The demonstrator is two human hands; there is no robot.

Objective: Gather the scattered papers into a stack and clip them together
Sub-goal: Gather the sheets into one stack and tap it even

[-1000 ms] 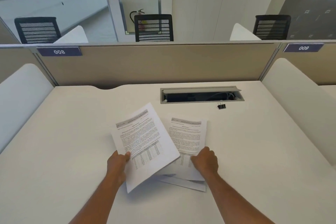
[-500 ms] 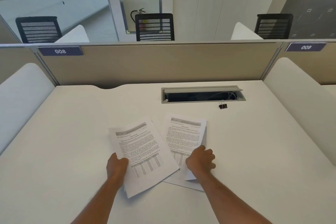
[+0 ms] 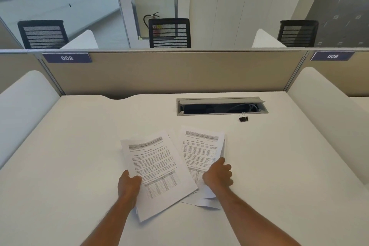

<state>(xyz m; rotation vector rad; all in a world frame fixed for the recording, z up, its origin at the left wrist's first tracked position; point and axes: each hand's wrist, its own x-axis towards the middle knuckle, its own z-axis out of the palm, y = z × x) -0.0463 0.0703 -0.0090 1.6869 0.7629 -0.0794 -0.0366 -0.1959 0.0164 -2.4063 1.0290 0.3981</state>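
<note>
The papers (image 3: pixel 157 168) lie near the front edge of the bench (image 3: pixel 279 166) in two fanned piles, not one stack yet. The left hand (image 3: pixel 128 183) pinches one pile; the right hand (image 3: pixel 217 175) grips the other. The binder clip (image 3: pixel 243 119) waits unused near the back edge.

Dark blue rectangular label plate (image 3: pixel 67 58) on top left of beige fabric divider panel (image 3: pixel 169 72): white digits "008". Second dark blue label plate (image 3: pixel 332 56) on neighbouring panel at right: "009". White printed paper sheets (image 3: pixel 157 168) on worktop: text and tables, too small to read.
</note>
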